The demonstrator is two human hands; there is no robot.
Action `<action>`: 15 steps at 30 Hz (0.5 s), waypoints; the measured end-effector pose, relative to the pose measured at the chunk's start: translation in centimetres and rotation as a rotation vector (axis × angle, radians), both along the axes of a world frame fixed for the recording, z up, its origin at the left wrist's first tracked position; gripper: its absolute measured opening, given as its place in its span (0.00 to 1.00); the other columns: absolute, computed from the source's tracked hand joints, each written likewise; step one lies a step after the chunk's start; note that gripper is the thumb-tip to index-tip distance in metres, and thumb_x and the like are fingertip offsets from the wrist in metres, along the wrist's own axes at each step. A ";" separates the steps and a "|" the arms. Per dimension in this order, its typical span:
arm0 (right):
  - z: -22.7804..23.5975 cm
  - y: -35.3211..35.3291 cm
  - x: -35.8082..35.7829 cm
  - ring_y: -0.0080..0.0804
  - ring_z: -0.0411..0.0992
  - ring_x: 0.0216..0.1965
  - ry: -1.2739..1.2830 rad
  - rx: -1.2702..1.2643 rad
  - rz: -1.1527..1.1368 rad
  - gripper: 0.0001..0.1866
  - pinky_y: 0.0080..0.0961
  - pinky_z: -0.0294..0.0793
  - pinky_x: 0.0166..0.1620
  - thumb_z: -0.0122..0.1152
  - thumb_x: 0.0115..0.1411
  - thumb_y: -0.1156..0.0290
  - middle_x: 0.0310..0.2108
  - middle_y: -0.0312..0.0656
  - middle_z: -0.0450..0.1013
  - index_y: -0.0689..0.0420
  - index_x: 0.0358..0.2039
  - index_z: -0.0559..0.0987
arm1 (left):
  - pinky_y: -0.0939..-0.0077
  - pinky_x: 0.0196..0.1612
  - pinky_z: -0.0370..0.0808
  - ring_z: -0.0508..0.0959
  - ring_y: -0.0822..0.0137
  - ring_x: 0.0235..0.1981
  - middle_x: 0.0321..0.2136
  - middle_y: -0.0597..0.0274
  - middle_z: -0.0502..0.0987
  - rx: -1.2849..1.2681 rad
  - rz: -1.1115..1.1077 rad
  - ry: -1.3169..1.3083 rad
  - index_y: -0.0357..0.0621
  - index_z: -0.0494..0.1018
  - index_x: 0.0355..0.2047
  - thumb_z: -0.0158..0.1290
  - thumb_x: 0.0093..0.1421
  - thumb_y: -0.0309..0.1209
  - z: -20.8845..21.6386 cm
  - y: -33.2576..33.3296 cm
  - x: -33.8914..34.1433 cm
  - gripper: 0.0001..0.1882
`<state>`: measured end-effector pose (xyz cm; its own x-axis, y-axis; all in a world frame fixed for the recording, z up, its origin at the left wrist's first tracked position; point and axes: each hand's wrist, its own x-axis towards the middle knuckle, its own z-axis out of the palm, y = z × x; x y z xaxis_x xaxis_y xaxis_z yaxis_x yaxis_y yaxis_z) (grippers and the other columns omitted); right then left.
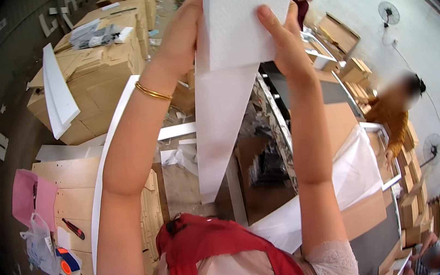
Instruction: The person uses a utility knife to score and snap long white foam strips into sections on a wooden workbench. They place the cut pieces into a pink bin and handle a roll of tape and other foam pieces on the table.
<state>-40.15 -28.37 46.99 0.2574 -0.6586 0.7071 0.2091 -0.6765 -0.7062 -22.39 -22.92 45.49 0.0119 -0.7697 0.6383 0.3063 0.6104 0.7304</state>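
Both my arms reach up and away, holding a white foam block (241, 22) at the top of the view. My left hand (182, 35) grips the block's left edge, its fingertips hidden behind it. On the right side, my right hand (288, 44) presses its thumb on the block's face, with the other fingers mostly out of sight behind. A thin white foam sheet (223, 120) hangs from under the block in a narrowing strip toward my body. The far end of the block runs out of the picture.
At the left stand stacked cartons (107, 69) with a white foam strip (58, 94) leaning on them. A red-black cutter (73, 228) and tape roll (67, 260) lie on wooden boards (68, 178). A workbench (339, 123) with white film is at the right, near a co-worker (395, 110) and others.
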 end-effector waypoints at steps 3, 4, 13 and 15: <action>-1.1 -0.6 -0.5 0.38 0.64 0.56 -0.078 0.128 -0.041 0.48 0.36 0.61 0.58 0.70 0.49 0.51 0.54 0.55 0.65 0.68 0.60 0.58 | 0.71 0.58 0.62 0.67 0.65 0.56 0.55 0.58 0.69 0.196 0.004 0.014 0.42 0.50 0.65 0.40 0.61 0.60 -4.2 -1.2 1.3 0.42; -1.1 -0.8 -0.5 0.38 0.64 0.56 -0.077 0.150 -0.052 0.46 0.36 0.61 0.58 0.69 0.49 0.50 0.53 0.54 0.66 0.68 0.59 0.60 | 0.73 0.58 0.62 0.68 0.65 0.55 0.54 0.58 0.69 0.238 -0.027 -0.059 0.41 0.49 0.65 0.47 0.60 0.52 -8.0 -1.3 1.5 0.40; -0.9 -5.8 -2.1 0.39 0.73 0.47 0.113 0.639 -0.191 0.41 0.43 0.72 0.46 0.59 0.51 0.39 0.46 0.46 0.72 0.59 0.55 0.67 | 0.79 0.44 0.73 0.75 0.74 0.40 0.41 0.63 0.75 0.211 0.103 -0.224 0.37 0.66 0.47 0.62 0.54 0.29 -20.4 -2.0 -3.0 0.23; -0.4 -6.9 -4.3 0.41 0.73 0.47 -0.157 0.593 -0.211 0.40 0.47 0.74 0.44 0.54 0.55 0.38 0.46 0.46 0.71 0.57 0.57 0.64 | 0.80 0.44 0.73 0.75 0.74 0.40 0.40 0.63 0.75 0.253 -0.017 -0.029 0.36 0.66 0.47 0.62 0.55 0.28 -20.1 -3.1 -2.4 0.22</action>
<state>-44.41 -35.26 46.61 0.0029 -0.9740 0.2266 0.2458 -0.2189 -0.9443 -24.81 -26.01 25.41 -0.0181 -0.9049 0.4252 0.2913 0.4020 0.8681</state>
